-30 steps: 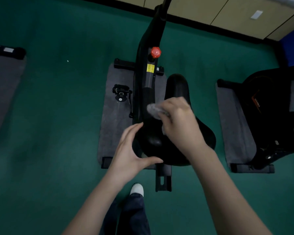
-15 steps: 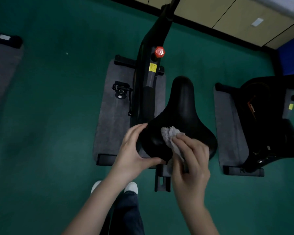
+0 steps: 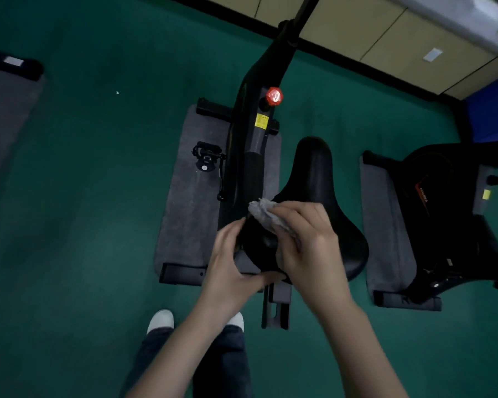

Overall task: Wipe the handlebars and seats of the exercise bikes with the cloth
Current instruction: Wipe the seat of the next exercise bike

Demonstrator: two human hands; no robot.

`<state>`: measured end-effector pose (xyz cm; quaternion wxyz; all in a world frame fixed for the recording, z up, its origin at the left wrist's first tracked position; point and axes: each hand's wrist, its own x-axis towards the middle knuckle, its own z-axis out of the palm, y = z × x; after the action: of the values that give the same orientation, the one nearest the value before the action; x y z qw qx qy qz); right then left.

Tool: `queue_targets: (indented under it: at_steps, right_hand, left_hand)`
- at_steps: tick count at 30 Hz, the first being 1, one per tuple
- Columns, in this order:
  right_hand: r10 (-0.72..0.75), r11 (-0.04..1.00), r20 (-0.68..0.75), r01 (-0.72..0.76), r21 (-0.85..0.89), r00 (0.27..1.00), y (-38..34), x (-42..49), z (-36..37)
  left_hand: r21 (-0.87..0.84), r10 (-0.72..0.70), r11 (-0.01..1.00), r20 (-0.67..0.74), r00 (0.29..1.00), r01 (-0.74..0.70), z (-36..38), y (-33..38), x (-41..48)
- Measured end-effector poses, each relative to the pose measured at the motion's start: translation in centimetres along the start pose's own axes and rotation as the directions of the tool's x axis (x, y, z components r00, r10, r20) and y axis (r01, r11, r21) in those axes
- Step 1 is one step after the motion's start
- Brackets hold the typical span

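Head view: left hand point(image 3: 230, 262) cups the rear edge of the broad black padded bike seat point(image 3: 322, 202), probably steadying it, while right hand point(image 3: 308, 248) presses the crumpled grey cloth point(image 3: 263, 211) under curled fingers point(image 3: 295, 215).

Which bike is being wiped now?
The middle bike: the right hand holds the cloth on its seat, the left hand grips the seat. The right bike is untouched.

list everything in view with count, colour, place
black padded bike seat: 1, black, centre
crumpled grey cloth: 1, grey, on seat
black bike frame: 1, black, left of seat
round red knob: 1, red, on frame
yellow label: 1, yellow, below knob
grey floor mats: 3, grey, under bikes
second black bike: 1, black, right edge
white shoes: 2, white, bottom
left hand: 1, grips seat's rear
right hand: 1, holds cloth
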<state>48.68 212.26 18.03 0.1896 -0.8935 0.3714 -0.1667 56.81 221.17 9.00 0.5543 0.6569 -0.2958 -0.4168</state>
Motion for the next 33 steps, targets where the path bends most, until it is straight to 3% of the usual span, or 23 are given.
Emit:
queue_targets:
  at_steps: [2,5,8,12,16,22,28,33]
  right_hand:
    - [-0.025,0.999,0.156,0.029,-0.024,0.987,0.3,2.3,-0.2]
    - [-0.037,0.996,0.416,0.070,-0.063,0.909,1.1,6.3,0.4]
    - [-0.066,0.978,0.621,0.173,-0.114,0.781,1.6,9.1,1.6]
    - [-0.207,0.946,0.772,0.325,0.001,0.601,1.3,10.2,1.9]
    - [-0.363,0.894,0.790,0.423,0.146,0.494,1.7,10.6,1.4]
    - [-0.482,0.830,0.787,0.490,0.268,0.386,1.6,10.8,1.5]
    - [-0.603,0.693,0.758,0.633,0.344,0.248,0.8,10.1,1.3]
    - [-0.720,0.539,0.684,0.714,0.447,0.115,0.7,8.2,-0.6]
  left_hand:
    - [-0.031,-0.034,0.999,-0.016,0.999,0.034,0.3,0.1,-0.5]
    - [-0.070,-0.112,0.992,-0.040,0.993,0.109,0.7,0.0,-1.1]
    - [-0.148,-0.209,0.969,-0.061,0.976,0.198,1.3,0.0,-1.9]
    - [-0.273,-0.250,0.942,-0.185,0.950,0.194,3.1,0.1,-2.9]
    - [-0.442,-0.302,0.887,-0.342,0.890,0.132,6.2,0.2,-4.3]
    - [-0.492,-0.329,0.870,-0.536,0.778,0.029,10.4,1.7,-4.8]
    - [-0.427,-0.343,0.902,-0.625,0.701,0.061,12.6,2.3,-5.5]
    - [-0.513,-0.417,0.857,-0.634,0.651,0.049,14.7,1.9,-5.3]
